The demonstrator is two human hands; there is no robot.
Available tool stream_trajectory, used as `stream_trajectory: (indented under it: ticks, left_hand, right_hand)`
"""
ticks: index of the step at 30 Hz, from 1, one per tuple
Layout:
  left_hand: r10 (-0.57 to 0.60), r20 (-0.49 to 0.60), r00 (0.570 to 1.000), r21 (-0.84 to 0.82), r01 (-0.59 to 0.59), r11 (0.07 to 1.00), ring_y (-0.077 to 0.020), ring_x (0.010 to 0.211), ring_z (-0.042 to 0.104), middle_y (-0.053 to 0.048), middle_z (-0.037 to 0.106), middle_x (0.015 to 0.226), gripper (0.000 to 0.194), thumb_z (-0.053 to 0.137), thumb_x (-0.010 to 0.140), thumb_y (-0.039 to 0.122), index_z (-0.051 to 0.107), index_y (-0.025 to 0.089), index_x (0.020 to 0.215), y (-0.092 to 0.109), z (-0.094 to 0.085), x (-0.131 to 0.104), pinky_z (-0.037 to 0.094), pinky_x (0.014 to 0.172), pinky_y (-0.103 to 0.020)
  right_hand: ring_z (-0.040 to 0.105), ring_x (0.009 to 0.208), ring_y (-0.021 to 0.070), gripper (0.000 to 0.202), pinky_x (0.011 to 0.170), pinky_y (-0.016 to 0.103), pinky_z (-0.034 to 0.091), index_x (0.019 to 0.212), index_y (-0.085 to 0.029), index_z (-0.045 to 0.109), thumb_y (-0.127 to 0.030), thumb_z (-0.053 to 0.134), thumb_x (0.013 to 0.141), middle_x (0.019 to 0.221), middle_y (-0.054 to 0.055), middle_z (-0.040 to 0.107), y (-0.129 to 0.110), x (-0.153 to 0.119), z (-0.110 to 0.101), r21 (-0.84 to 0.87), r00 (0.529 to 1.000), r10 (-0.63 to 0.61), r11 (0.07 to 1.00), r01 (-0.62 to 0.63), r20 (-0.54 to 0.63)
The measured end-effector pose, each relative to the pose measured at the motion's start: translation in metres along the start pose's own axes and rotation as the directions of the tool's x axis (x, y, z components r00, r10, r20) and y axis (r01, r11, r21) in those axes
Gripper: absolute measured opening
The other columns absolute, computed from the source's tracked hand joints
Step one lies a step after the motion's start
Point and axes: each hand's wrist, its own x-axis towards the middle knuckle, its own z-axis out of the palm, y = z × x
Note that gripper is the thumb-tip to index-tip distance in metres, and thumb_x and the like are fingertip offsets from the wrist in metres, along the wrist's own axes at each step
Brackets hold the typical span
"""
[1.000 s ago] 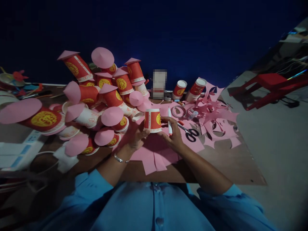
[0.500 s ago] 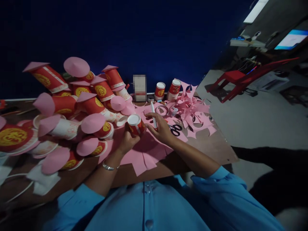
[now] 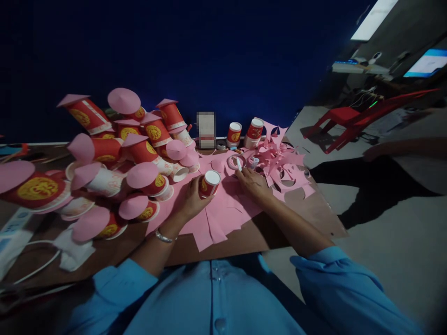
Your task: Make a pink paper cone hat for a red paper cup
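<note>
Head view shows the left hand (image 3: pixel 190 200) wrapped around a red paper cup (image 3: pixel 208 184), tipped on its side on the pink paper sheet (image 3: pixel 223 216), just left of the tape roll (image 3: pixel 233 162). The right hand (image 3: pixel 253 181) pinches a white pen (image 3: pixel 239 164) beside that roll. Light and thin-walled, the cup would likely crush; hold it gently around the body.

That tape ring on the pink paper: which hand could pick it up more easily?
Probably the right hand: it lies beside the tape ring, though holding a white pen. The left hand grips the red cup.
</note>
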Motion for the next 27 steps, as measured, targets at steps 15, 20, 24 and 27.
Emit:
stream_trajectory:
  ticks: [15,20,24,27]
  left_hand:
    - [0.177,-0.103,0.979,-0.088,-0.187,0.978,-0.033,0.145,0.055,-0.023,0.051,0.156,0.09,0.086,0.078,0.03,0.035,0.022,0.152,0.0,-0.001,-0.002,0.046,0.121,-0.053]
    - [0.308,-0.156,0.938,-0.007,-0.313,0.95,-0.0335,0.142,0.054,-0.02,0.054,0.149,0.076,0.079,0.086,0.031,0.04,0.021,0.149,0.003,-0.005,-0.001,0.048,0.12,-0.055]
    - [0.371,-0.217,0.903,0.044,-0.371,0.928,-0.0325,0.134,0.057,-0.017,0.057,0.141,0.067,0.078,0.086,0.026,0.046,0.021,0.145,0.009,-0.009,-0.001,0.05,0.116,-0.054]
    - [0.436,-0.241,0.867,0.093,-0.426,0.9,-0.0323,0.129,0.059,-0.015,0.062,0.132,0.057,0.075,0.086,0.021,0.052,0.021,0.138,0.021,-0.014,-0.003,0.051,0.114,-0.055]
  right_hand:
    - [0.063,0.114,0.0275,0.035,0.09,0.033,0.048,0.134,-0.015,0.065,-0.012,0.045,0.105,0.123,0.018,0.07,-0.003,0.002,0.007,0.048,0.994,-0.03,0.998,0.035,-0.102]
    - [0.064,0.113,0.0276,0.033,0.087,0.033,0.047,0.129,-0.015,0.067,-0.013,0.049,0.103,0.122,0.018,0.071,-0.002,0.001,0.01,0.048,0.995,-0.062,0.997,0.065,-0.075]
    - [0.065,0.111,0.0276,0.033,0.083,0.033,0.048,0.132,-0.017,0.066,-0.015,0.047,0.105,0.125,0.018,0.071,0.001,-0.001,0.005,0.043,0.998,-0.027,0.999,0.029,-0.062]
    - [0.067,0.109,0.0272,0.032,0.081,0.033,0.049,0.131,-0.018,0.066,-0.015,0.048,0.104,0.123,0.017,0.072,0.002,-0.001,0.0,0.045,0.999,-0.019,0.999,0.021,-0.05]
